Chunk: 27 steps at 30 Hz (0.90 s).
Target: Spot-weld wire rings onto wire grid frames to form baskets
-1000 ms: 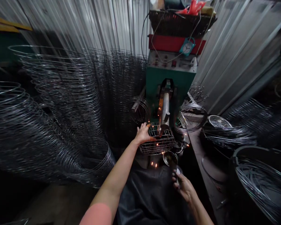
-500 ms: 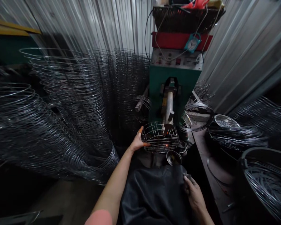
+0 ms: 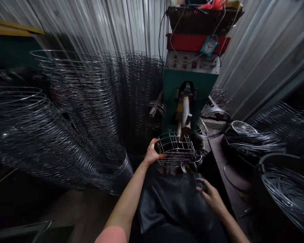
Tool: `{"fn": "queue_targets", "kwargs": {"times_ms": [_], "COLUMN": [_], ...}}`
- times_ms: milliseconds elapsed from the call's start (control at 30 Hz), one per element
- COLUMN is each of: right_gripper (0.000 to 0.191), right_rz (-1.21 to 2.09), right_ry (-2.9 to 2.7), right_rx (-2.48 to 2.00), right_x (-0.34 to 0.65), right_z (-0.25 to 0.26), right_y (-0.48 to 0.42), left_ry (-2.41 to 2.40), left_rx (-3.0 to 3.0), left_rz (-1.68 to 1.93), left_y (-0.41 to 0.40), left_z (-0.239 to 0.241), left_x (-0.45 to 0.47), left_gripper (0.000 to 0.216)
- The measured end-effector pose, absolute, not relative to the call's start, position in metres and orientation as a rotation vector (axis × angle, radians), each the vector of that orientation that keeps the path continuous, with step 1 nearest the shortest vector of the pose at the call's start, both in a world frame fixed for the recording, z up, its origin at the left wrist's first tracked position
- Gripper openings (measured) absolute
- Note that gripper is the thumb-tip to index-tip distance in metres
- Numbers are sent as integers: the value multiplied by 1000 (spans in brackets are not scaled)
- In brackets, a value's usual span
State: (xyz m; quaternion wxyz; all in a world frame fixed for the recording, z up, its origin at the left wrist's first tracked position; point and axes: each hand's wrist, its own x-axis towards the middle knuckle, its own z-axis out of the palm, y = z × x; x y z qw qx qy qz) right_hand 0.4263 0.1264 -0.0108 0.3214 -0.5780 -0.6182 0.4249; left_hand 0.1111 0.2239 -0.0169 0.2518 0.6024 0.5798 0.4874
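Note:
My left hand (image 3: 151, 154), with orange covers on thumb and fingertip, is closed on the left side of a wire basket (image 3: 176, 148). The basket sits tilted under the metal electrode arm (image 3: 185, 114) of a green spot-welding machine (image 3: 171, 91), and the electrode tip meets its wires. My right hand (image 3: 209, 195) is over the black apron (image 3: 167, 206) on my lap. Its fingers are curled together in a pinch; what they hold is too dark and small to name. A small metal bowl (image 3: 188, 166) stands just below the basket.
Tall stacks of wire baskets (image 3: 83, 98) fill the left side. On the right are a wire coil (image 3: 214, 118), a bundle of wire rings (image 3: 253, 143) and a black tub (image 3: 262, 168) with wire pieces. A blue clock (image 3: 209, 45) hangs on the machine.
The orange glow at the electrode and basket has faded. The basket and my left hand have shifted slightly against the machine. My right hand has moved a little, its fingers away from the apron's edge.

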Motion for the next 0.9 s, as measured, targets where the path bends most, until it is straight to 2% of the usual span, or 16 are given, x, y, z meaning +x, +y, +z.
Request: {"fn": "queue_targets", "kwargs": {"times_ms": [100,200,267,367,433,600,900], "right_gripper": [25,18,19,18,19,26,32], "right_rz": [1194,1282,1129,704,596,760,713], "right_ry": [-1904,-2184,-2315,-2397,-2396,-2402,-2408], "right_rx": [-1344,-1231,-1284,-1369,-1283,-997,-979], "right_x": [398,372,358,345,344,360,365], "right_z": [48,76,75,60,50,37,24], "right_y": [144,167,183,199,203,204,215], "left_ry": [1587,1579,1565,1546,1545,1553,1498], "left_rx": [1810,1953,2009,2051,2067,2057,2071], "left_rz": [1190,1017,936,886,870,855,810], "left_y": [202,190,186,186,189,197,209], "left_z": [-6,3,9,17,20,22,26], "left_x": [123,139,148,157,159,157,158], "left_gripper": [93,97,97,96,97,96,96]}}
